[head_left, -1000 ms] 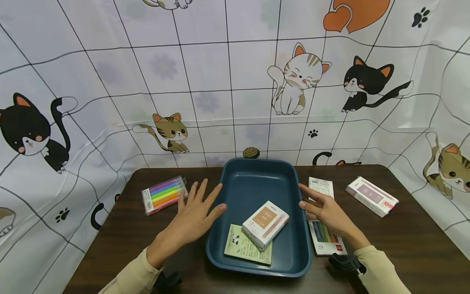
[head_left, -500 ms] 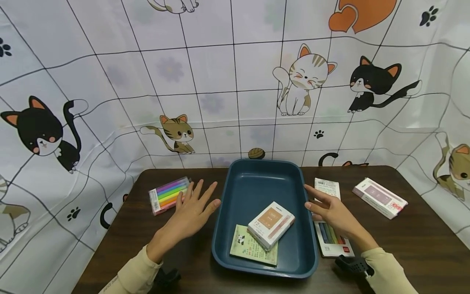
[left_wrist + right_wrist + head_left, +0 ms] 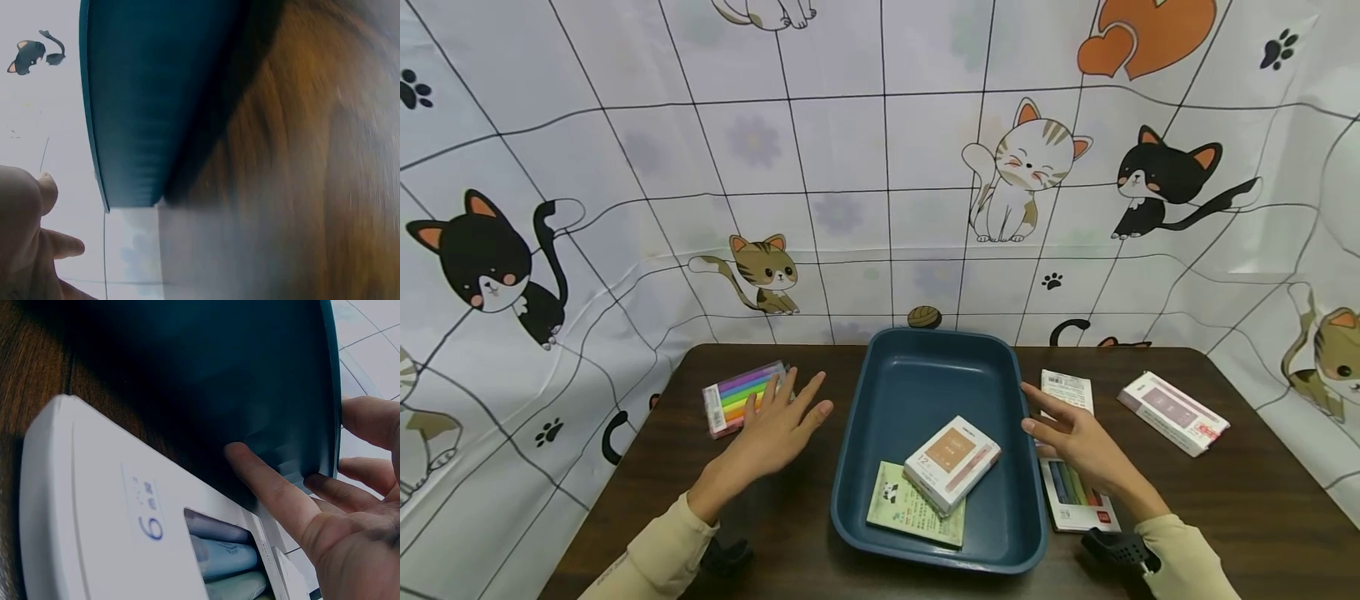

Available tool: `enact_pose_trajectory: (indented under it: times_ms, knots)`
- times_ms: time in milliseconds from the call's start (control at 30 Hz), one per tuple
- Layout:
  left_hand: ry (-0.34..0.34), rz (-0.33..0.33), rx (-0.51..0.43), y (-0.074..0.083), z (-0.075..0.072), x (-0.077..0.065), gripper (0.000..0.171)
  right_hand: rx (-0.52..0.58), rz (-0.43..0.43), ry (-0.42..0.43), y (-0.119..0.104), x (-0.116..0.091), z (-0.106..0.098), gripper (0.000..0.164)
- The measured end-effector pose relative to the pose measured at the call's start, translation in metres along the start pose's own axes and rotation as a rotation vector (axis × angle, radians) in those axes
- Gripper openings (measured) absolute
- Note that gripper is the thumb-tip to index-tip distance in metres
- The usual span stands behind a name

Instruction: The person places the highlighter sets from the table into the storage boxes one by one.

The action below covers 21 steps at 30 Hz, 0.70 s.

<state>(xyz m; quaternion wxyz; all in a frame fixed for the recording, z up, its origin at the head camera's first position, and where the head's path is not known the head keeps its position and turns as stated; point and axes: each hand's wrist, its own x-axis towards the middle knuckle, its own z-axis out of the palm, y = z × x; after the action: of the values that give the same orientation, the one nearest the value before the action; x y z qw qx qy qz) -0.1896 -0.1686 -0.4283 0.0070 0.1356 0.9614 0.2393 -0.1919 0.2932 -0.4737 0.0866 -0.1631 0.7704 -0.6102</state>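
In the head view, I see a person's left hand [image 3: 767, 437] with its fingers spread apart, grabbing nothing. It is over the near right corner of a rainbow pack [image 3: 737, 402], and I cannot tell if they touch. A big blue tray [image 3: 925, 379] sits in the middle of the brown table [image 3: 1232, 517]. Inside its near half, a white box [image 3: 952, 464] leans on a green booklet [image 3: 906, 510]. The right hand [image 3: 1082, 446] has its fingertips at the tray's right edge, and its fingers are apart too. Under that hand is a white pen box [image 3: 1067, 487], just beside the tray. Farther right lies another box, a white and purple one [image 3: 1172, 412]. A cat cloth [image 3: 842, 150] hangs at the far side.

In the left wrist view, the left hand shows only a bit at the picture's left side, with a gap between it and the tray's wall.

In the right wrist view, one finger of the right hand rests against the tray's outside wall, and others are at the rim. The pen box has blue writing and a window showing fat pens.
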Motion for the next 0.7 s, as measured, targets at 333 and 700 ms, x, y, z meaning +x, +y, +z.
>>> enact_pose_trajectory:
  times_ms: [333,700]
  knots:
    - [-0.008,-0.044,0.064,-0.029,-0.021,0.001,0.075,0.024,-0.005,-0.003,0.002,-0.002,-0.001,0.065]
    - [-0.011,-0.147,0.086,-0.063,-0.024,0.007,0.081,0.011,0.004,-0.007,0.0,0.0,0.0,0.066]
